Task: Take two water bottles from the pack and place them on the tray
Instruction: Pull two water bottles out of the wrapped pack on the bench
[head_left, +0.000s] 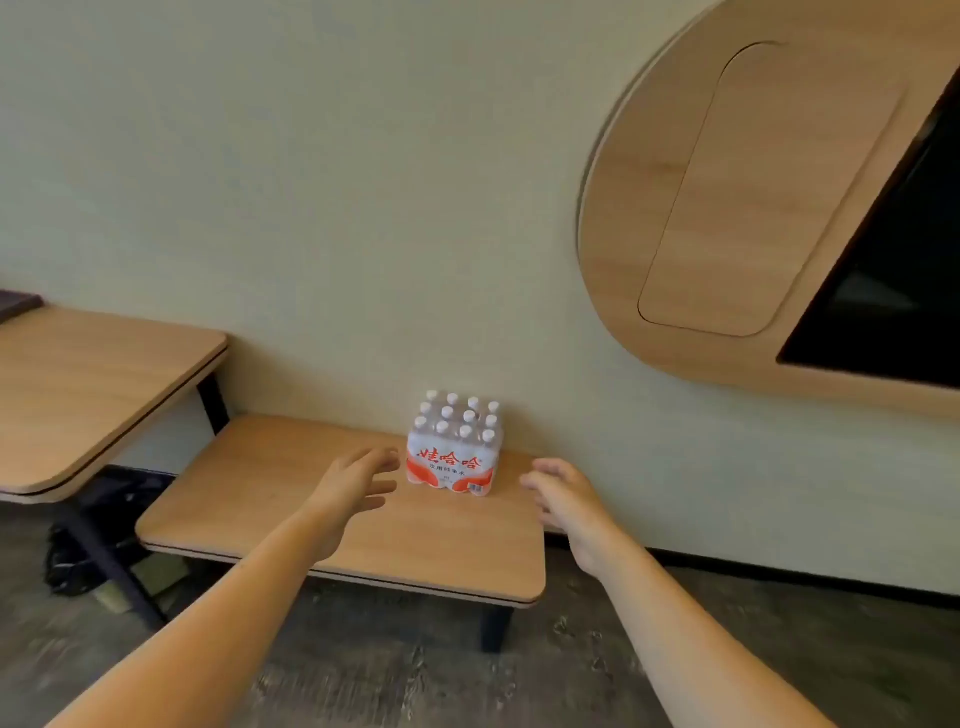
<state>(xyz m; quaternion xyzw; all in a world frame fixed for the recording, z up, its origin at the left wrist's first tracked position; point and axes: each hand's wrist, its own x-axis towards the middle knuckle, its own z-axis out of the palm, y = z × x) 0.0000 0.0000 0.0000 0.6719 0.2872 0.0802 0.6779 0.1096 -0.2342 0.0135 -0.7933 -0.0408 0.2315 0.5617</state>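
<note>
Both hands reaching for the pack (453, 449), neither touching it. Left hand (349, 486) open, fingers (382, 461) spread and loosely curled, empty; pack sits just beyond and to the right of those fingertips. Right hand (563, 493) also open and empty, fingers (540, 480) half-curled, pack just left of them with a clear gap. Pack stands upright on the low wooden table (270, 499), back against the wall (311, 182), shrink-wrapped, white caps (470, 415) showing on top, red print on the front. Wrap looks intact from here, no bottle out yet. No tray clearly visible; dark edge on the higher table (78, 384) far left of the left fingers may be one, cannot tell. Step in hand reads as closing in on the pack, task barely begun. To do it well, likely: one hand braces the pack's side so it doesn't slide or tip, the other tears the film at the top near the caps, then pulls a bottle straight up by the neck. Film may be slippery and tight, so steady the pack before pulling.
</note>
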